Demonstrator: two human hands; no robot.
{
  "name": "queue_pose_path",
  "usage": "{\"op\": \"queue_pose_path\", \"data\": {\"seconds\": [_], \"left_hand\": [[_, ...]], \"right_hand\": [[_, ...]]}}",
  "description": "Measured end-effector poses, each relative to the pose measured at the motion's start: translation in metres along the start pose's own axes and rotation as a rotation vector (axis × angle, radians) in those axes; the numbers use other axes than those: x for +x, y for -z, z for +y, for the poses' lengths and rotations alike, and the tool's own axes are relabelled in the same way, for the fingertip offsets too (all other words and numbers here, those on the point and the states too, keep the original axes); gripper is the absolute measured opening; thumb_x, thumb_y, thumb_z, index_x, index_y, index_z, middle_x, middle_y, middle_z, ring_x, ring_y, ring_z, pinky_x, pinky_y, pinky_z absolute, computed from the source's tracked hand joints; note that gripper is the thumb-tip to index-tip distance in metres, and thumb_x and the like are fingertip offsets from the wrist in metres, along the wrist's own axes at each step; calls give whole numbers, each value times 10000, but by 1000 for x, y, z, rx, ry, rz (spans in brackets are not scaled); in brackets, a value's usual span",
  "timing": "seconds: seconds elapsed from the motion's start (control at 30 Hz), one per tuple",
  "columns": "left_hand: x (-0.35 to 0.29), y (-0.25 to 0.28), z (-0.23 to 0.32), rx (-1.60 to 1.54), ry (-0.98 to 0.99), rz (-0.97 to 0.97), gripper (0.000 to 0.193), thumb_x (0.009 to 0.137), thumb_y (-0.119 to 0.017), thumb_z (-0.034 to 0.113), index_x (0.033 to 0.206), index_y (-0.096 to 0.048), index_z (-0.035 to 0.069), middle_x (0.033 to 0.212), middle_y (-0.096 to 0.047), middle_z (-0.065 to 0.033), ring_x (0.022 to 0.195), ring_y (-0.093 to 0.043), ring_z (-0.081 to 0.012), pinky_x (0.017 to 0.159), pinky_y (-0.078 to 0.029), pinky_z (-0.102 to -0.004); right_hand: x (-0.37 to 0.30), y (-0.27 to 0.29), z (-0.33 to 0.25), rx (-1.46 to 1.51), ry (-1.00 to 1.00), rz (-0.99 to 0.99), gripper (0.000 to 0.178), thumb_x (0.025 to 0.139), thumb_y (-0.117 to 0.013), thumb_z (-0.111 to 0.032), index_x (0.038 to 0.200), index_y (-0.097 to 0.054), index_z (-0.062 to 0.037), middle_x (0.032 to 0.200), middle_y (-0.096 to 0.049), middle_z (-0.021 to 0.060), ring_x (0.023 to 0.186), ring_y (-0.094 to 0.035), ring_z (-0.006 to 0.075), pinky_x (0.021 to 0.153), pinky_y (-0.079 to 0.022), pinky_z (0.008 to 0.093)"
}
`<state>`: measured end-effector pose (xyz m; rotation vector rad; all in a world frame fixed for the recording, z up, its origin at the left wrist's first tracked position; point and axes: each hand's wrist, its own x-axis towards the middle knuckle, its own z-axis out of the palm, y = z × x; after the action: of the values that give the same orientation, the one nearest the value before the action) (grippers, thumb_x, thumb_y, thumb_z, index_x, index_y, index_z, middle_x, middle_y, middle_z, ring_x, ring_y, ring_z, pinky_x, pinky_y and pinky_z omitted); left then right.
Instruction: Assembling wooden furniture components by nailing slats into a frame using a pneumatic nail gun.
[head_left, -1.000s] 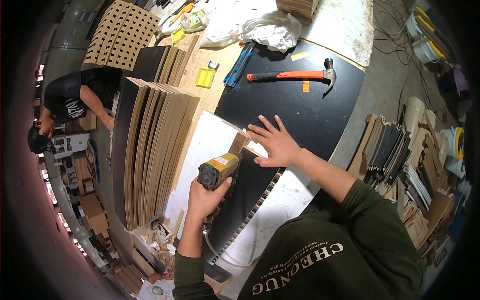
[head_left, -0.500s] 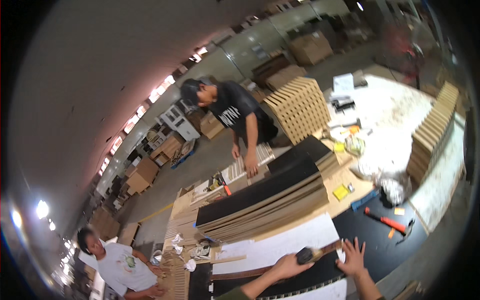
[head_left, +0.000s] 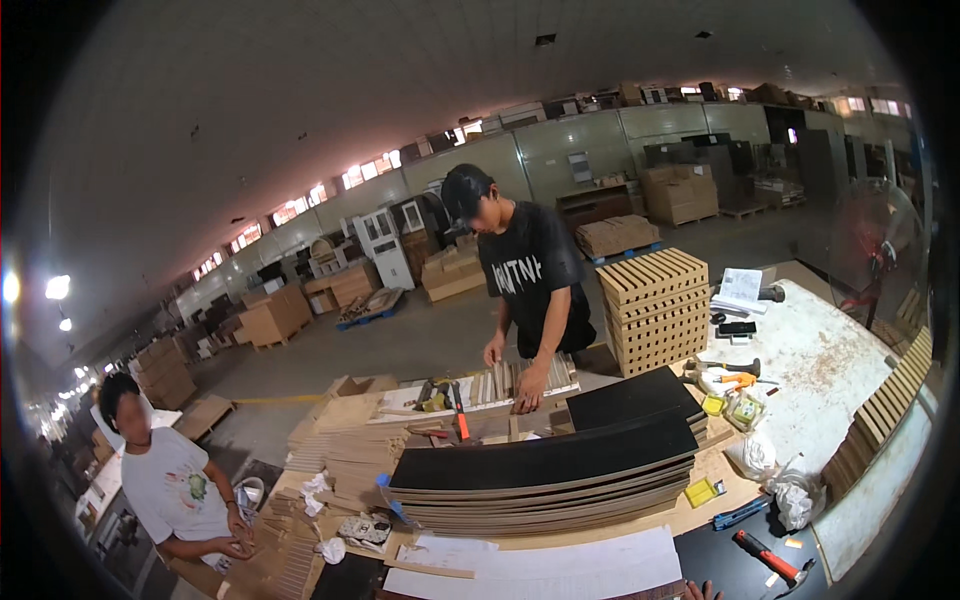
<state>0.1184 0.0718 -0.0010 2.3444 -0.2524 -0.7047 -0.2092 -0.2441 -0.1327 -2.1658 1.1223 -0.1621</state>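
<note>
At the bottom edge, only the fingertips of my right hand (head_left: 702,591) show, slightly apart, with nothing seen in them. They lie beside the right end of a long, white-faced curved board (head_left: 580,562), on or over a black panel (head_left: 705,555). My left hand is out of view. Just beyond the board rises a stack of curved boards with a black top (head_left: 540,455). To the right, a claw hammer (head_left: 768,556) with a red and black handle rests on the black panel.
A co-worker in black (head_left: 535,270) handles wooden strips across the table; another in white (head_left: 185,490) is at left. Slotted wooden blocks (head_left: 655,315) stand at the back. A blue tool (head_left: 742,512), plastic bag (head_left: 795,500) and yellow tray (head_left: 703,491) lie at right.
The view has tilted up and levelled. My left hand, which held a dark rounded tool over a brown strip, has dropped out of view; my right hand now shows only fingertips.
</note>
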Motion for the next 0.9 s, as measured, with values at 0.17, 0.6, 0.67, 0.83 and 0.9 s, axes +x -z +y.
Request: {"op": "queue_pose_path", "data": {"seconds": [0.17,0.6,0.67,0.83,0.9], "left_hand": [[-2,27,-5,-63,51,-113,362,823,-691,295,1095,-650,58,975,-676,-131,942,-640,-181,783,-481,-284],[6,88,-108,-256,-572,62,374,829,-684,264,1134,-616,59,994,-627,-131,887,-570,-206,714,-457,-340],[8,96,-125,-276,-587,48,362,832,-679,230,1149,-608,69,1048,-622,-139,959,-566,-226,757,-456,-345],[18,96,-141,-626,-528,-3,357,848,-658,138,1191,-569,97,1155,-595,-141,1101,-548,-269,849,-452,-367],[-10,100,-104,-1068,-332,-144,311,868,-643,125,1159,-539,85,1069,-577,-102,1014,-564,-249,851,-453,-395]], "right_hand": [[-13,-15,2,59,68,119,819,800,-620,-459,1462,-269,-128,1447,-368,128,1409,-141,394,1109,-52,589],[-89,-75,-191,48,180,357,616,777,-684,-330,1306,-502,-73,1376,-459,178,1152,-519,364,1055,-282,540],[-104,-103,-233,288,348,213,521,794,-693,-310,1236,-575,-60,1303,-529,183,1061,-574,332,973,-410,484],[-135,-164,-379,739,375,-226,496,823,-696,-235,1249,-560,-20,1207,-587,159,1098,-558,272,890,-473,390],[-138,-172,-418,713,541,-234,511,849,-667,-269,1268,-529,-11,1168,-594,153,1100,-554,260,882,-474,369]]}}
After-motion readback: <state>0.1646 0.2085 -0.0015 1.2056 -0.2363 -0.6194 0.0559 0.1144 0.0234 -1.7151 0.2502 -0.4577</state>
